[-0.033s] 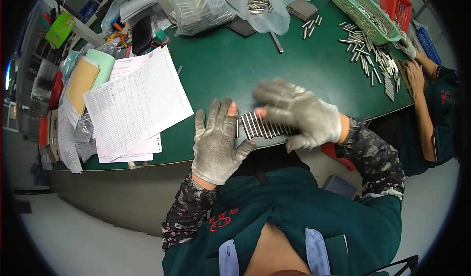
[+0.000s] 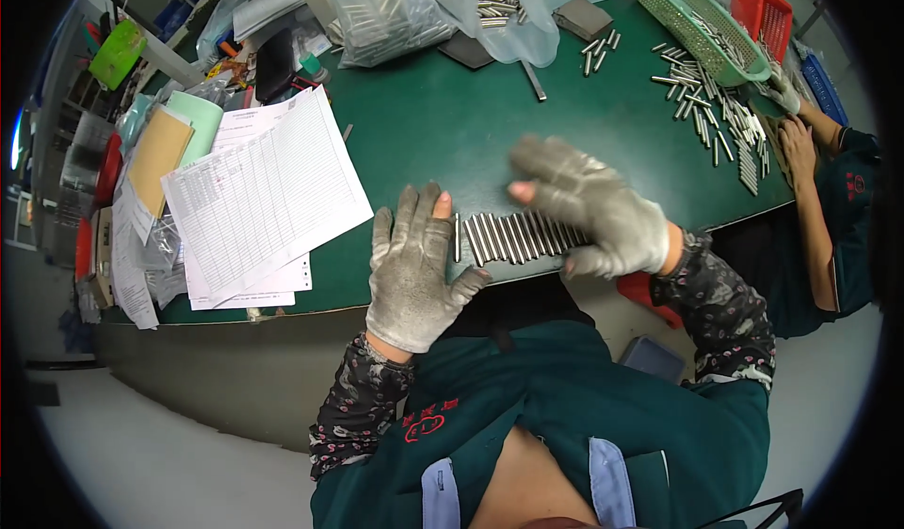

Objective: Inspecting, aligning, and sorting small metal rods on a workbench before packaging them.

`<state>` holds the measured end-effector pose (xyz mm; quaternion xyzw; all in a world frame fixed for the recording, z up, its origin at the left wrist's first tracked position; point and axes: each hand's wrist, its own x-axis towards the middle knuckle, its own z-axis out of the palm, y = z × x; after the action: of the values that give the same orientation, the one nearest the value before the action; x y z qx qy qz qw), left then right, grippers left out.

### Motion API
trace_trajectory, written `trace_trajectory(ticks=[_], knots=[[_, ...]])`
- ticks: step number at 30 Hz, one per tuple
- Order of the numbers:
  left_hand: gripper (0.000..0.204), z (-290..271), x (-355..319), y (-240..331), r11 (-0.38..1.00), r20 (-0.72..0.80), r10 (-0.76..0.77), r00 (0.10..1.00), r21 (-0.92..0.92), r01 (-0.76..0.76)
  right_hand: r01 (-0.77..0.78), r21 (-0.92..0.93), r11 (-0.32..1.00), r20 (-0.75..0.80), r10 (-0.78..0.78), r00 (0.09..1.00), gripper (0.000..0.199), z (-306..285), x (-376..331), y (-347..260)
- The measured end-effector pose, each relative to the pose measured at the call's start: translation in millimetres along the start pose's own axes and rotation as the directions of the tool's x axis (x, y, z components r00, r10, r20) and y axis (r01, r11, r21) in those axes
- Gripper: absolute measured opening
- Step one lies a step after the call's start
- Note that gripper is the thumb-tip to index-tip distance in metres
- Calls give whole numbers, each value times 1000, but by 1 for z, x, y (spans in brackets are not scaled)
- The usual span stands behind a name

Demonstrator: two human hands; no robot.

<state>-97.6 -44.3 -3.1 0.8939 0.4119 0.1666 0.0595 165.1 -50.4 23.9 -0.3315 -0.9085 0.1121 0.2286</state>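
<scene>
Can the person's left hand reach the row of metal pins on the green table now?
Probably yes. The left hand lies flat just beside the row of metal pins, with nothing between them; the right hand covers only the row's far end.

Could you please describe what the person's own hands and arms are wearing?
Both hands wear grey, worn-looking knit gloves: the left hand and the right hand. At least one glove fingertip on each hand is cut off. The forearms are covered by dark sleeves with a small pale floral pattern, under a dark green garment.
</scene>
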Motion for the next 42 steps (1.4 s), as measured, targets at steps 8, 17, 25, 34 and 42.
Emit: trace_trajectory(ticks=[8,17,25,34,42], knots=[[68,-6,18,6,994,87,-43,995,-101,51,-391,-57,918,-103,385,917,84,7,-50,-2],[35,0,28,-2,982,-112,91,989,-157,-108,-354,-18,935,-181,345,921,79,11,-54,3],[11,15,43,1,643,-264,-371,890,-765,42,-377,7,926,-187,372,909,79,13,-56,4],[23,19,37,5,976,-331,-143,933,-201,79,-372,-2,928,-198,364,910,77,12,-55,2],[33,-15,17,-3,856,73,-444,893,-260,447,-427,327,843,-246,512,823,78,12,-50,0]])
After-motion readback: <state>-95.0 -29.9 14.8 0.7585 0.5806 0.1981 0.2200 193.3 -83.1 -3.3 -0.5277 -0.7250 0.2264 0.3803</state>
